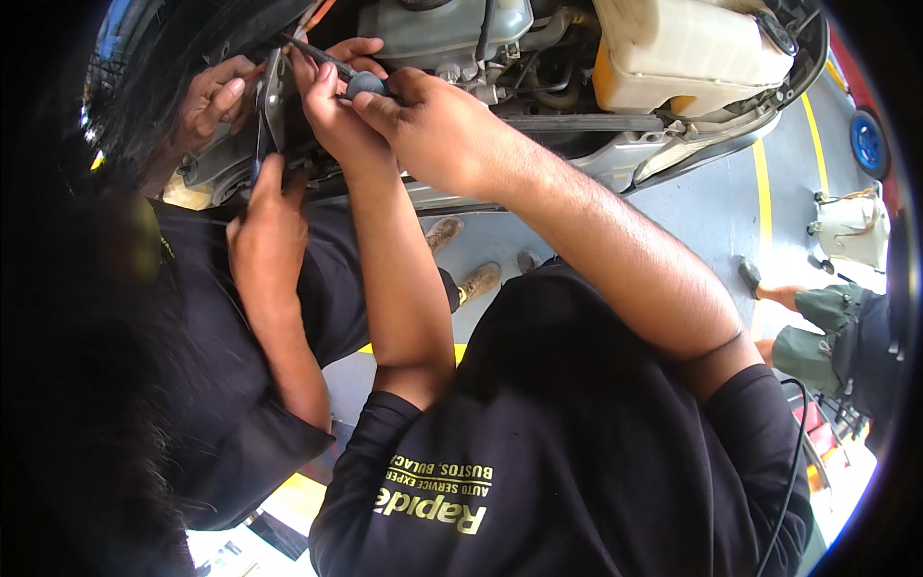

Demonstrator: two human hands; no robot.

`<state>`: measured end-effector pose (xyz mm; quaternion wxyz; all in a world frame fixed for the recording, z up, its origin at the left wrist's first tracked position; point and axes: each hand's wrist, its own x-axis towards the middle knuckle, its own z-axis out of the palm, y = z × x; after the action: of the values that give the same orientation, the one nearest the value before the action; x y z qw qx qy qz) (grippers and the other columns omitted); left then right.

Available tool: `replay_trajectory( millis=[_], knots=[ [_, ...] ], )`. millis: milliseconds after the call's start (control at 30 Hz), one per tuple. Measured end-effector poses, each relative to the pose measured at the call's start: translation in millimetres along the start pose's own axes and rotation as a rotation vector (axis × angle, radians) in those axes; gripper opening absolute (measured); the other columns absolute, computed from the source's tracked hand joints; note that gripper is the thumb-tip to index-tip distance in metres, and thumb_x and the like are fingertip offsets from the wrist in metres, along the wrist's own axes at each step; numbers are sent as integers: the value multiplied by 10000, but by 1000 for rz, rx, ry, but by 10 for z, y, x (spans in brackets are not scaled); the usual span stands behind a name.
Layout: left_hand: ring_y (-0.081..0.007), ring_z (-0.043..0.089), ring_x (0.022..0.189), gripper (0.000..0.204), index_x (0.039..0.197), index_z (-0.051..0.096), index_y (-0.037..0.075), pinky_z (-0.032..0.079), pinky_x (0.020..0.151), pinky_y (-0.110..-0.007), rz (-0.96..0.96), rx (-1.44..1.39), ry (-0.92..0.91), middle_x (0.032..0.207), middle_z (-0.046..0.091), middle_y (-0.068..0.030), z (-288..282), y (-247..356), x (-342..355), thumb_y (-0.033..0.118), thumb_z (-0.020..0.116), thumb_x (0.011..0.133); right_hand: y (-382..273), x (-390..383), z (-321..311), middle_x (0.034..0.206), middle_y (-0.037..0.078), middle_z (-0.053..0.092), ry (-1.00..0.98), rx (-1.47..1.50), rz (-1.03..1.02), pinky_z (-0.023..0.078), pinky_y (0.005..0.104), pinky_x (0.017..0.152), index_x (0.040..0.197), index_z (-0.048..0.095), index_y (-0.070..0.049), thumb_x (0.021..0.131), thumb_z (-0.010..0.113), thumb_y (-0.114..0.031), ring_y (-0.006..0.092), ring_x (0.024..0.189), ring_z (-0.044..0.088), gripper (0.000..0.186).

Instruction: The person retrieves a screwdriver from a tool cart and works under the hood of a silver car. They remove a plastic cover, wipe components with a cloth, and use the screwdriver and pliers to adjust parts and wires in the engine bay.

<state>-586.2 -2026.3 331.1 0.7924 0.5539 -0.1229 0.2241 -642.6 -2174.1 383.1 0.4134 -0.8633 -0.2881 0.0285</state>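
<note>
Under the raised hood, the engine bay (538, 58) is our landmark, filling the upper part of the view, with a pale coolant reservoir (687, 43) at its right end. Below the bay, a co-worker in a dark shirt (221, 375) stands at our left; one of their hands (213, 96) rests on the bay's left edge, and the other hand (271, 216) grips a metal bracket (272, 96) just below that edge. Our left hand (332, 111) reaches up to the bay's left front corner, fingers curled shut around the shaft of a screwdriver (336, 67). Our right hand (433, 130) sits just beside it, touching it, fingers closed on the screwdriver's grey handle (368, 85). The tool's tip points up-left toward the bracket; we cannot tell where it lands. Farther below the bay, on the grey floor (711, 212), stand the boots (466, 260) of another person.
</note>
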Motion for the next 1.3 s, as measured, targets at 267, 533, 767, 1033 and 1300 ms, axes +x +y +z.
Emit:
replay_trajectory(
  millis=[267,533,767,1033,1300],
  knots=[
    [-199,648,721,663,1644,242,129,535,660,-308,-14,-88,-39,1094,706,-264,-48,96,-108,303,379,1019,-139,-127,14,1123,239,740,-20,491,301,551,391,987,1354,603,59,1081,554,-505,299,1127,731,629],
    [-157,637,722,671,1651,234,47,515,660,-271,-22,47,-27,1095,730,-234,44,124,35,261,380,1032,-101,0,-93,1092,187,751,37,469,272,550,375,949,1276,651,55,1071,575,-484,247,1074,731,583],
    [-133,626,718,707,1652,230,25,488,659,-243,-1,70,8,1091,743,-188,69,90,15,281,413,1018,12,42,-107,1040,154,732,-11,561,369,552,336,865,1299,635,78,1059,635,-429,185,943,686,560],
    [-147,623,759,744,1639,243,-22,522,745,-259,2,76,-12,1100,739,-196,85,179,22,201,451,960,54,51,-257,1157,145,744,-127,493,311,577,325,812,1481,514,74,1038,676,-398,171,1001,717,668],
    [-96,592,738,471,1453,512,-30,467,709,-243,21,159,51,1027,763,-127,7,183,50,265,443,1092,-38,49,-381,1123,245,732,-235,235,270,551,442,913,1309,588,57,1089,561,-348,344,1082,714,462]
  ],
)
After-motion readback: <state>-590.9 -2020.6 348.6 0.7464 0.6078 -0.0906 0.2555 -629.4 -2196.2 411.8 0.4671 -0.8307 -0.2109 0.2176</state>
